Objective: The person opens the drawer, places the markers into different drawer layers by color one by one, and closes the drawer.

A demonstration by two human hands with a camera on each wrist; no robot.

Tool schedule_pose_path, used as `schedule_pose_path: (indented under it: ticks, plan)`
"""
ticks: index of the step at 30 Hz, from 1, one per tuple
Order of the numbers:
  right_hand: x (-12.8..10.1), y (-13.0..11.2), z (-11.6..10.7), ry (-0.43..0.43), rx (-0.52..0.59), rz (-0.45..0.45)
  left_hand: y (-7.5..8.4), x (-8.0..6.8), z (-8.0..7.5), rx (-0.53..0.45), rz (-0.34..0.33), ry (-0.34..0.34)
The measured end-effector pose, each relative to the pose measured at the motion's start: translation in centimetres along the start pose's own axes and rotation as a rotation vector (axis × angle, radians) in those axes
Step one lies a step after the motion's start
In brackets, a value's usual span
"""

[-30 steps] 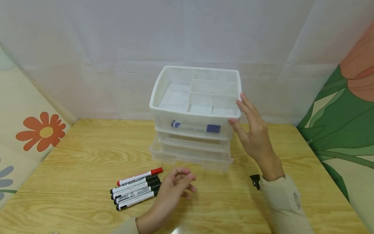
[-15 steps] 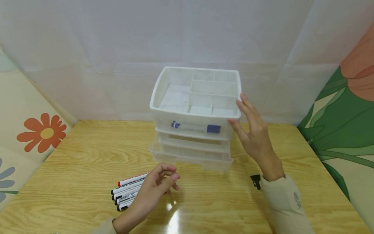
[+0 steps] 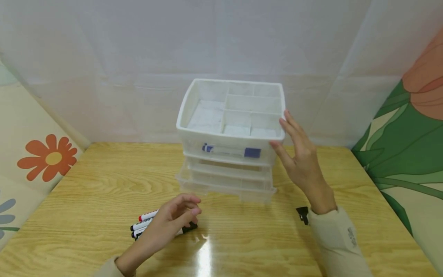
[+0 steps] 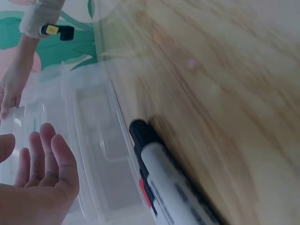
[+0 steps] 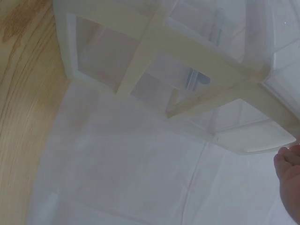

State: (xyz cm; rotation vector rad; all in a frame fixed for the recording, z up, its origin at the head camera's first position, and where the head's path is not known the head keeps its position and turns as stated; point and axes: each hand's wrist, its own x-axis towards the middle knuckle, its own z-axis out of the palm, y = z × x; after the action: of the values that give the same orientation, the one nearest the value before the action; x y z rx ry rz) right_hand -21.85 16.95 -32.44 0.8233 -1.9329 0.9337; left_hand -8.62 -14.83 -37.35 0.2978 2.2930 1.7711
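A white plastic drawer organizer [image 3: 231, 134] with a divided open top stands at the back. Its clear lower drawer [image 3: 226, 184] is pulled out. Inside its upper drawer lies a blue-capped marker [image 3: 228, 150]. My right hand [image 3: 302, 163] touches the organizer's right rim, fingers mostly extended; in the right wrist view, part of that hand [image 5: 289, 176] shows at a corner of it. Loosely curved, my left hand [image 3: 169, 221] hovers over a row of whiteboard markers [image 3: 147, 216], hiding most of them. In the left wrist view a black-capped marker [image 4: 171, 187] lies beside this hand, apart from the fingers.
A small black object [image 3: 302, 214] lies on the wooden table [image 3: 263, 238] near my right sleeve. White cloth [image 3: 155, 69] hangs behind the organizer. Panels with painted flowers [image 3: 53, 157] stand at both sides.
My left hand has moved left, from beside the black caps to above the markers, covering more of them. The right hand stays at the organizer's rim.
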Motion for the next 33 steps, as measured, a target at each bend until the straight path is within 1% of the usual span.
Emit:
schedule_pose_path:
  ticks: [4,8,11,13,16,20,28,31,33]
  plan:
    - [0.0,0.0,0.0,-0.004,-0.002,0.0,-0.3,-0.3,-1.2,0.046,0.033,-0.017]
    - [0.0,0.0,0.0,-0.009,-0.003,0.006,-0.7,-0.5,-2.3,0.093,0.074,-0.015]
    - [0.0,0.0,0.0,-0.01,-0.002,0.009,-1.0,-0.7,-3.1,0.155,0.089,0.019]
    - [0.0,-0.1,0.0,-0.011,-0.004,0.01,-1.1,-0.9,-3.5,0.206,0.08,0.044]
    - [0.0,-0.1,0.0,-0.014,-0.009,0.005,-1.3,-1.2,-4.3,0.309,0.073,0.088]
    - [-0.1,0.0,0.1,-0.015,-0.007,-0.002,-1.6,-1.5,-5.3,0.407,0.097,0.117]
    - [-0.1,0.0,-0.3,-0.042,-0.023,0.014,-2.8,-1.7,-7.2,0.562,0.159,0.123]
    - [-0.1,-0.1,-0.4,-0.059,-0.027,0.015,-3.2,-2.0,-7.7,0.617,0.168,0.113]
    - [0.0,0.0,-0.4,-0.065,-0.03,0.012,-3.4,-2.0,-8.0,0.654,0.15,0.106]
